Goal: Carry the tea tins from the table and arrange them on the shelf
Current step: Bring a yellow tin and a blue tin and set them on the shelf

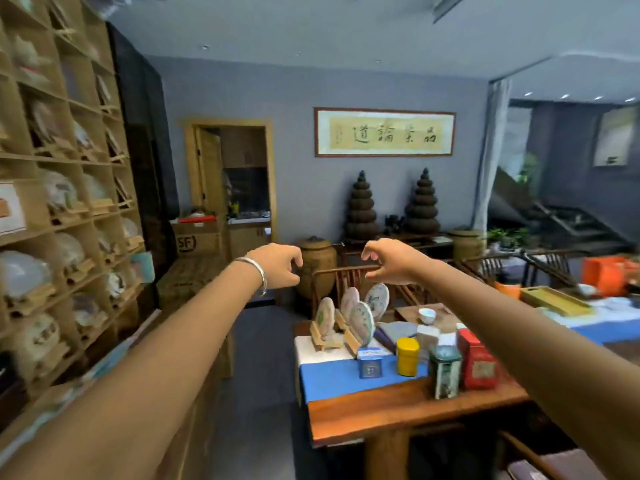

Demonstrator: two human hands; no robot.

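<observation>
Four tea tins are standing upright near the front edge of the brown wooden worktop (398, 410): a small blue square tin (370, 363), a yellow rounded tin (407, 356), a tall green-lidded tin (445, 371) and a red boxy tin (479, 362), lids on, contents hidden. The blue and yellow ones are sitting on a blue cloth runner (332, 379). The tall wooden grid shelf (86, 216) is running along the left wall, holding wrapped round tea cakes. Both hands are hanging in the air above the worktop, left hand (277, 266) and right hand (389, 259), fingers loosely curled, half open, gripping nothing.
</observation>
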